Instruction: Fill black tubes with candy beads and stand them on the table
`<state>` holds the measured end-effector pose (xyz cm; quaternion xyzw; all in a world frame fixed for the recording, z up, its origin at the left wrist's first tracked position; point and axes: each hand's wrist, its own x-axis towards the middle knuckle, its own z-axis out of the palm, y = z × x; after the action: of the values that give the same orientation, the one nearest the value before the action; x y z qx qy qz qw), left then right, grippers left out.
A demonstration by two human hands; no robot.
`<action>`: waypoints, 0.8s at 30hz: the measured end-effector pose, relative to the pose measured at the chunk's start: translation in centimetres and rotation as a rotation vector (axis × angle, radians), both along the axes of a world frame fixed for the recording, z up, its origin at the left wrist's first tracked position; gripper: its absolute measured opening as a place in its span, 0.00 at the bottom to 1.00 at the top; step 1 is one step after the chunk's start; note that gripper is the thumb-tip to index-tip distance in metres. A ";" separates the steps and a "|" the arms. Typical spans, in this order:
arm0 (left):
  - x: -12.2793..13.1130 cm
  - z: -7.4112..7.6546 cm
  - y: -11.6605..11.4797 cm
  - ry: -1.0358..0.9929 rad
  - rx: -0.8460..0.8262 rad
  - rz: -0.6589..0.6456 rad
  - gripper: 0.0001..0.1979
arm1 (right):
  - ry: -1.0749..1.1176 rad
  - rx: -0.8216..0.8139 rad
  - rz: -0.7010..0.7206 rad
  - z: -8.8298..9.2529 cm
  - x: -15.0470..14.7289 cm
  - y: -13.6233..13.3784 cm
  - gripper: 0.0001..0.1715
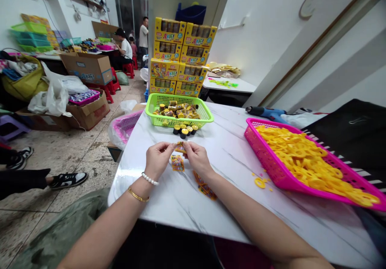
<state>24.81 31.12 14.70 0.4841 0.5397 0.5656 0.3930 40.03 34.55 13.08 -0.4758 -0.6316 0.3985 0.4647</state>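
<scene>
A: L hand (159, 158), state?
B: Curled inward, w/ thumb and index tips pressed together; pinching L edge of a small yellow printed pc. (180, 146). At wrist: white bead bracelet (150, 179) plus gold-coloured bangle (138, 195).

A: And R hand (197, 158)?
B: Likewise curled, w/ thumb and index gripping R edge of same pc.; other fingers partly hidden.

A: Location of printed pc.?
B: Betw. both sets of fingertips, over marbled white tabletop (235, 148). Just below in view: flat multicoloured label (177, 163). Partly behind R forearm (241, 204): further patterned pcs. (204, 185).

A: Beyond the hands?
B: Small cluster of yellow-topped, dark-based pots (184, 132), upright, just beside green basket (149, 118) w/ similar pots inside, many lying on their sides. To R: pink basket (262, 162) heaped w/ yellow plastic pcs. (295, 152); near its base, a loose yellow ring (259, 182).

A: Any legible writing?
B: On held pc. and flat label, print too small to read. On stacked yellow boxes (197, 42), behind green basket: large Chinese chars. + "!"; last char. approx. 杯, others too blurred for certainty. On brown carton (87, 68), far L: pale-blue chars., likewise blurred.
</scene>
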 end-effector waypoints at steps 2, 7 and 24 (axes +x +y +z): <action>0.1 0.0 0.0 0.018 -0.005 -0.011 0.15 | -0.026 0.026 -0.008 -0.3 0.0 -0.1 0.35; -0.2 0.0 0.2 0.014 0.037 0.061 0.13 | -0.047 0.088 -0.029 -0.2 -0.2 -0.5 0.28; -0.1 0.0 0.2 -0.099 0.031 0.064 0.16 | 0.178 0.028 -0.044 0.2 -0.4 -0.8 0.21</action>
<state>24.66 31.28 14.67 0.4442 0.5260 0.6094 0.3932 39.58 33.78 13.30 -0.4456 -0.5829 0.4200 0.5341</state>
